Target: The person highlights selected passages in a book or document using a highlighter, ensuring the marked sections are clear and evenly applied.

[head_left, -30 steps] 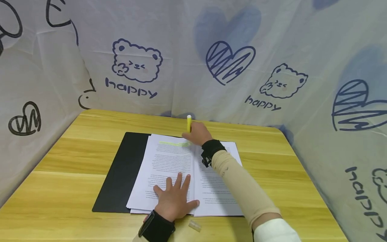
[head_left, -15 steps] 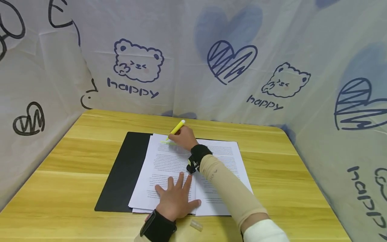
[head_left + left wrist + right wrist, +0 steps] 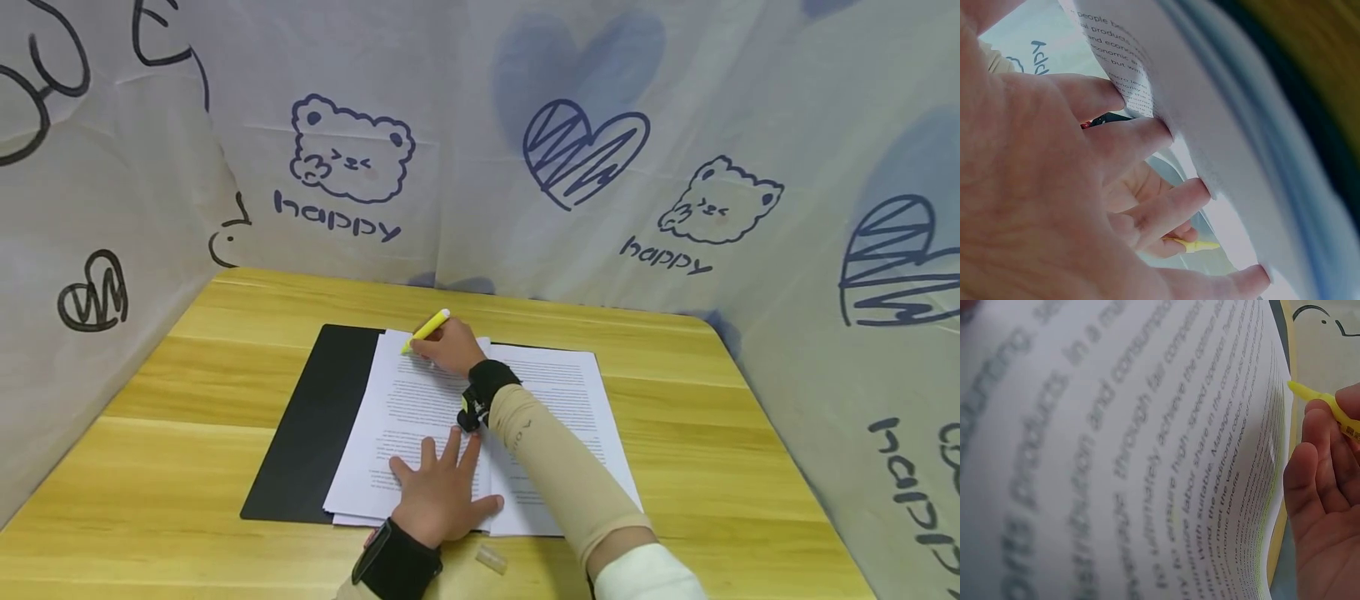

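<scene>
My right hand (image 3: 453, 348) pinches a yellow highlighter (image 3: 430, 325) near the upper left of the left page. Its tip is at or just over the top lines of print; the right wrist view shows the yellow nib (image 3: 1295, 386) by the page edge and a yellow-green streak (image 3: 1266, 515) on the text. Spread flat, my left hand (image 3: 442, 496) rests on the lower part of the same page. The open printed pages (image 3: 420, 408) lie over a black folder (image 3: 300, 442). In the left wrist view, straight fingers (image 3: 1169, 209) touch the paper.
A small translucent cap-like piece (image 3: 491, 558) lies on the wooden table (image 3: 697, 433) just below the pages. White cloth (image 3: 465, 208) printed with bears and hearts hangs behind the table and at both sides.
My right hand first moved left from the middle of the open pages to the upper left of the left page, tilting the highlighter. Since then it has shifted slightly. The left hand stayed put.
</scene>
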Available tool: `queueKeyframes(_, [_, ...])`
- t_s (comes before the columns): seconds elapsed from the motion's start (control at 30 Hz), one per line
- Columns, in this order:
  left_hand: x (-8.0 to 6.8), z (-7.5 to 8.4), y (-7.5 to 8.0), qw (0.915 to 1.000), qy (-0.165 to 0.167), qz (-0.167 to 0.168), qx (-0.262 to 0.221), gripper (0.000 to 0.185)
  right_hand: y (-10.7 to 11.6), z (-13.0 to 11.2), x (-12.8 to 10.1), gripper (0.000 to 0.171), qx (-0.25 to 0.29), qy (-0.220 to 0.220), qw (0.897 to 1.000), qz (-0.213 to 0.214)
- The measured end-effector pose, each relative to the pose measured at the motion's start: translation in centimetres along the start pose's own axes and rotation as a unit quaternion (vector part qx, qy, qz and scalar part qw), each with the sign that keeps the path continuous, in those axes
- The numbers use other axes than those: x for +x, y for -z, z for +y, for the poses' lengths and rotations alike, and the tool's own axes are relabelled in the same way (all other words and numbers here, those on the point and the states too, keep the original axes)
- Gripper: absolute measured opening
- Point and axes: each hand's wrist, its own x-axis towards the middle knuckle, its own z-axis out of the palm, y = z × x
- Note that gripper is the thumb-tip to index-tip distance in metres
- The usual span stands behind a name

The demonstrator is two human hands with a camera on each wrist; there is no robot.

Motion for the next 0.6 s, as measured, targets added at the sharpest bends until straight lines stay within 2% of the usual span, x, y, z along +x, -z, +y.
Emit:
queueKeyframes(0.43, [-0.18,0.05,0.12,1.0000,-0.002,-0.001,0.004,0.086,-0.03,-0.28,-0.25,0.019,-0.011,0.001,1.000,-0.022])
queueKeyframes(0.6, [-0.21,0.07,0.17,1.0000,-0.001,0.002,0.002,0.087,-0.01,-0.16,0.06,0.017,-0.017,-0.017,0.999,-0.029])
